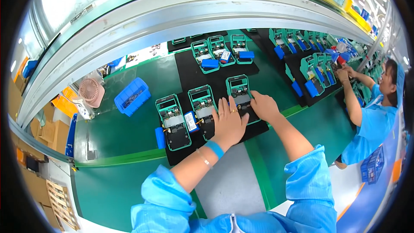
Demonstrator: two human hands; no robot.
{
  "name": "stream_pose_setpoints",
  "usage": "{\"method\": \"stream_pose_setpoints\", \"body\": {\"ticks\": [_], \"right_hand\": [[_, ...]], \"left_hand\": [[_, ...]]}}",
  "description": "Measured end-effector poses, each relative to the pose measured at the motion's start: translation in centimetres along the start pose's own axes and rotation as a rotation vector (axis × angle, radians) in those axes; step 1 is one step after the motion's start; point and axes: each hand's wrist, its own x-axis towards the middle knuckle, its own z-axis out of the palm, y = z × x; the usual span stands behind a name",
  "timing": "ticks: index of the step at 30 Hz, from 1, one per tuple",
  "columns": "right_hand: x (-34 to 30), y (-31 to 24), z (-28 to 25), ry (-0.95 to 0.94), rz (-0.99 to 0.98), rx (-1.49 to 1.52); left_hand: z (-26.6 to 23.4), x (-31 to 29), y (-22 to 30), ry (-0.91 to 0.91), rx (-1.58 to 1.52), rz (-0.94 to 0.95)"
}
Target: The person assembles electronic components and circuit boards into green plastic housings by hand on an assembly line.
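Observation:
Three green device housings with black inner parts and small circuit parts lie in a near row on a black mat (174, 159). They are the left housing (179, 140), the middle housing (200, 92) and the right housing (237, 82). My left hand (230, 125) is spread flat between the middle and right ones, hiding parts of both. My right hand (265, 107) is closed at the right housing's right edge, its fingertips partly hidden. A blue battery pack (160, 138) stands against the left housing; a white-labelled pack (190, 121) sits between the left and middle ones.
Behind are more housings (215, 47) with blue packs. A blue bin (133, 97) of small parts and a pink fan (90, 89) stand left. A metal rail (207, 11) crosses above the bench. At right, a co-worker in blue (371, 121) handles parts beside further housings (317, 75).

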Motion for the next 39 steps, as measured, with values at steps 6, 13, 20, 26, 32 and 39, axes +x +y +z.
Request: {"method": "stream_pose_setpoints", "body": {"ticks": [6, 13, 20, 26, 32, 39], "right_hand": [[-0.4, 0.1, 0.8, 0.07, -0.056, 0.134], [-5.9, 3.9, -1.1, 0.115, 0.033, 0.113], [-7.6, 4.0, -0.8, -0.036, 0.116, 0.337], [-8.7, 5.3, -2.5, -0.075, 0.195, 0.451], [-15.0, 10.0, -4.9, -0.001, 0.353, 0.515], [-25.9, 18.4, -6.4, 0.086, 0.42, 0.596]], "left_hand": [[-7.0, -5.9, -4.3, 0.031, -0.208, 0.171], [-13.9, -14.8, -15.8, 0.098, -0.394, -0.379], [-13.6, -14.2, -15.5, -0.019, -0.901, -0.657], [-13.5, -12.9, -15.2, -0.027, -1.105, -0.681], [-11.1, -12.8, -8.1, -0.089, -1.222, -0.619], [-6.7, -17.6, -0.4, -0.376, -1.166, -0.55]]}}
